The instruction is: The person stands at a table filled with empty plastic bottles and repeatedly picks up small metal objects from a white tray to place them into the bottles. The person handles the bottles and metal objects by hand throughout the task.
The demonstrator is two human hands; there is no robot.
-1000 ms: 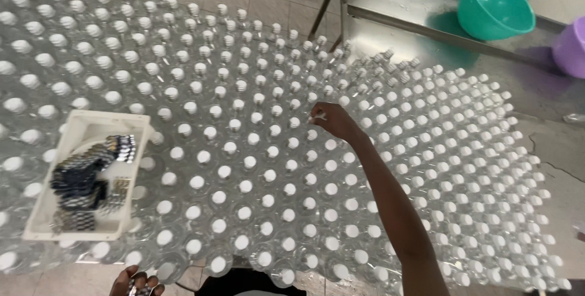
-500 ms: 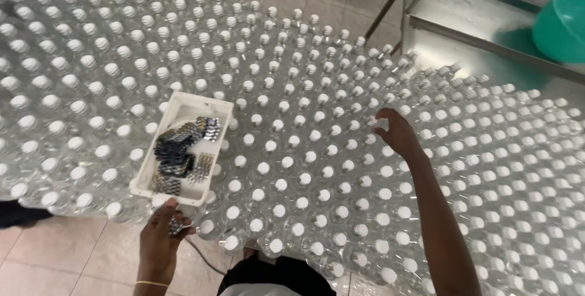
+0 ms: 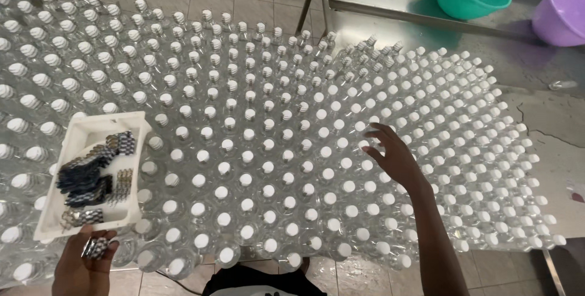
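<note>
Tiled floor packed with capped bottles (image 3: 244, 156) | my right hand (image 3: 390, 156) spread over caps | left hand (image 3: 85, 259) pinching labels (image 3: 96, 247) by tray (image 3: 91, 174) | step: labelling, I judge; next needs one label at bottle.

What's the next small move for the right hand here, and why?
Probably lower the right hand onto the white-capped clear plastic bottle under its fingertips: the hand is spread open just above the caps, holding nothing. The left hand has small dark sleeves in its grip beside the white plastic tray.

White tray (image 3: 73, 143) at left w/ dark striped label bundles (image 3: 91, 174) inside.
</note>
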